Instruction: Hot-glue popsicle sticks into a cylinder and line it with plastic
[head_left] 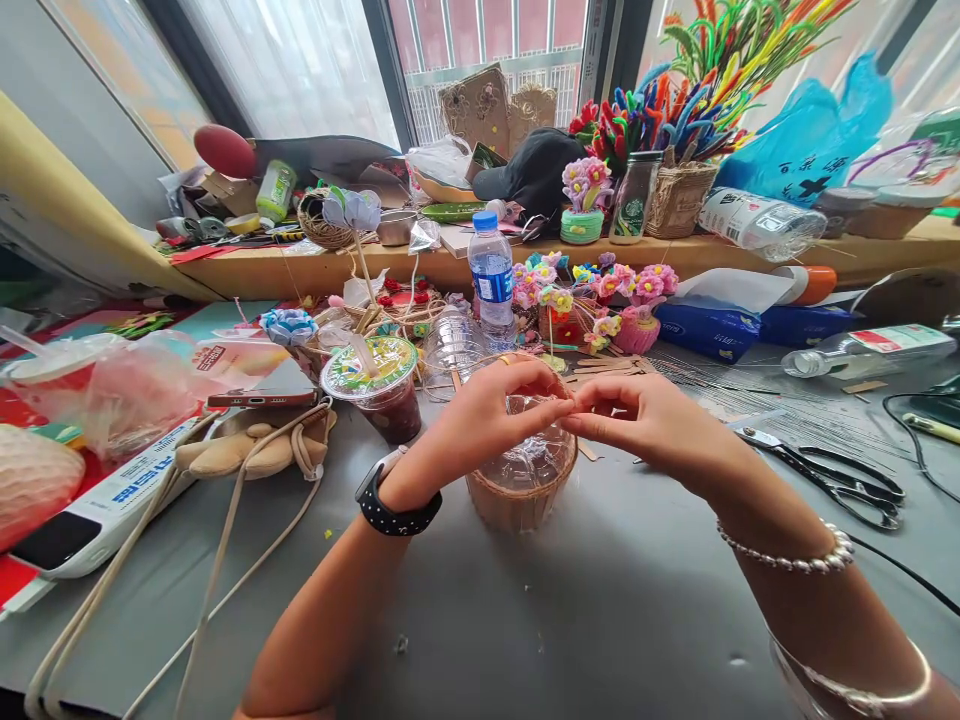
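A round, clear plastic container (521, 485) with brown strips around its side stands on the grey table (480, 620). Above its far rim, my left hand (510, 400) and my right hand (634, 415) meet at the fingertips. Both hands are closed in a pinch, thumb against fingers. Whatever lies between the fingertips is too small to make out. The left hand hides part of the container's rim. Behind the hands, flat brown strips (611, 368) lie on the table.
Black-handled scissors (840, 480) and thin wires (806, 425) lie on the right. A lidded drink cup (394, 415) stands left of the container, near a corded pouch (255, 455). Behind are a water bottle (491, 270), crocheted-looking flowers (637, 285) and a crowded ledge (420, 262).
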